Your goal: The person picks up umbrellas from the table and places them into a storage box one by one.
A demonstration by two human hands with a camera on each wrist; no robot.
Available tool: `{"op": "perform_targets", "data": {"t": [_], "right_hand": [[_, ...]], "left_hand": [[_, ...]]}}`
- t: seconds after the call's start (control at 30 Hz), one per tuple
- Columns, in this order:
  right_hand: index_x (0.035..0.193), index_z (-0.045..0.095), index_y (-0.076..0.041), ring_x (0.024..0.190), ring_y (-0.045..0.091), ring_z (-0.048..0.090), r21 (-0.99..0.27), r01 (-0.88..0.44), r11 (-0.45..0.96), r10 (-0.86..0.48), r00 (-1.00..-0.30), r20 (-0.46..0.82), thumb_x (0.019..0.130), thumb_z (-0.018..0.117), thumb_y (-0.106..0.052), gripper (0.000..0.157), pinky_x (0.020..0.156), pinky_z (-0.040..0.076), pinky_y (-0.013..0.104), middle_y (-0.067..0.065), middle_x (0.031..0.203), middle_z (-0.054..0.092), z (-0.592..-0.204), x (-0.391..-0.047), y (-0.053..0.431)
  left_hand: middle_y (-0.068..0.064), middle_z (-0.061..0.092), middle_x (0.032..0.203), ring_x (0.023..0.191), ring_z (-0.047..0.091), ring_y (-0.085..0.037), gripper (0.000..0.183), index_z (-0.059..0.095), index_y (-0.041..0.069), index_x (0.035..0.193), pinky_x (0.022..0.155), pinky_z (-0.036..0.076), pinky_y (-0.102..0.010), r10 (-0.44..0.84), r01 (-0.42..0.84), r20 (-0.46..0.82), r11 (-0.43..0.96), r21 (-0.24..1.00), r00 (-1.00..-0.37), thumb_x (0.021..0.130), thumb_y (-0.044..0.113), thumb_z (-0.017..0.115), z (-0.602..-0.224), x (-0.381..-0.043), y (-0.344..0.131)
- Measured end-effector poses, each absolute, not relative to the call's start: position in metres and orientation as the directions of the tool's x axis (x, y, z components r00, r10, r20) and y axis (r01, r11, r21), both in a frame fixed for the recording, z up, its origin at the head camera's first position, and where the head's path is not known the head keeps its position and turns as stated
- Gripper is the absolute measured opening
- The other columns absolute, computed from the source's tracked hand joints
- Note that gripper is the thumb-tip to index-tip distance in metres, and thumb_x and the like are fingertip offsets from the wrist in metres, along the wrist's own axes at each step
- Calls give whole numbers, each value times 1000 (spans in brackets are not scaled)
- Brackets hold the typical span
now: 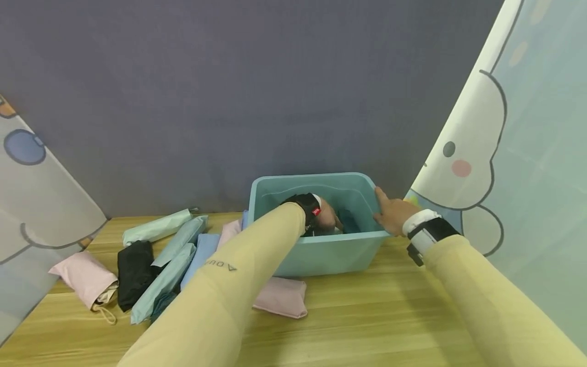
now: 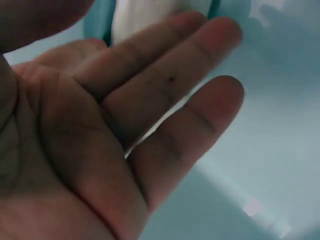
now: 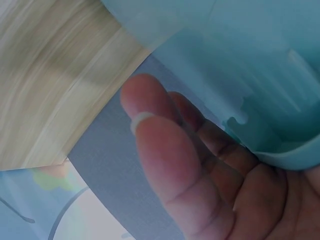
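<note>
A teal plastic storage bin stands on the wooden tabletop. My left hand reaches down inside it, partly hidden by the sleeve and wrist strap. In the left wrist view, that hand's fingers lie nearly straight, with a whitish item and the teal bin wall behind the fingertips. A dark teal item shows in the bin beside the hand. At the bin's right rim, my right hand holds the edge. Its fingers hang along the bin's outer side in the right wrist view.
Left of the bin lie several folded pouches: a pink drawstring one, a black one, pale green rolls and a blue one. Another pink pouch lies before the bin. A grey panel rises behind.
</note>
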State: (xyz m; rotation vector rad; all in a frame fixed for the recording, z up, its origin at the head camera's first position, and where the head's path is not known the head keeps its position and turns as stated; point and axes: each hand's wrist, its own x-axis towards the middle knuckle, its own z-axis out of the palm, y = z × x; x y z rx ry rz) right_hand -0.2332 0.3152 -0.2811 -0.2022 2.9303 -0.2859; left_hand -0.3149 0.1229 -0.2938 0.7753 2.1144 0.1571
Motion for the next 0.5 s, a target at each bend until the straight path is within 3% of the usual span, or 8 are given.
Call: {"op": "perform_targets", "data": {"t": [0.17, 0.23, 0.3, 0.4, 0.5], "right_hand": [[149, -2, 7, 52, 18, 59, -198, -134, 971, -169, -970, -173, 99, 48, -23, 76, 52, 48, 34, 19, 81, 64, -288, -240, 319], [149, -2, 7, 51, 18, 59, -197, -136, 971, -172, -969, -178, 99, 47, -24, 77, 52, 47, 34, 17, 78, 63, -291, -244, 324], [149, -3, 6, 51, 18, 60, -204, -133, 970, -171, -968, -184, 99, 47, -24, 77, 50, 47, 34, 17, 76, 63, -294, -248, 330], [150, -3, 6, 51, 20, 60, -231, -122, 965, -166, -969, -184, 98, 47, -24, 77, 45, 48, 33, 27, 85, 62, -297, -253, 340], [148, 1, 9, 60, 25, 61, -216, -140, 966, -174, -974, -148, 97, 47, -23, 75, 56, 51, 40, 38, 99, 59, -299, -259, 349]], "left_hand": [[-20, 45, 142, 116, 55, -31, 63, 19, 7, 154, 98, 46, -40, 576, 421, -661, 813, 402, -481, 98, 9, 48, -274, -315, 121], [-22, 51, 136, 111, 59, -32, 63, 17, 8, 154, 92, 49, -38, 600, 441, -624, 797, 412, -501, 99, 10, 48, -260, -315, 118], [-17, 54, 134, 110, 61, -28, 62, 18, 12, 154, 86, 51, -33, 629, 495, -570, 774, 395, -529, 100, 15, 48, -245, -315, 112], [-9, 59, 127, 104, 63, -21, 62, 18, 20, 155, 70, 47, -28, 646, 554, -505, 759, 342, -573, 101, 26, 48, -224, -315, 101], [-4, 55, 133, 98, 63, -15, 63, 17, 22, 155, 67, 43, -27, 680, 592, -410, 732, 336, -608, 101, 32, 48, -205, -308, 85]]}}
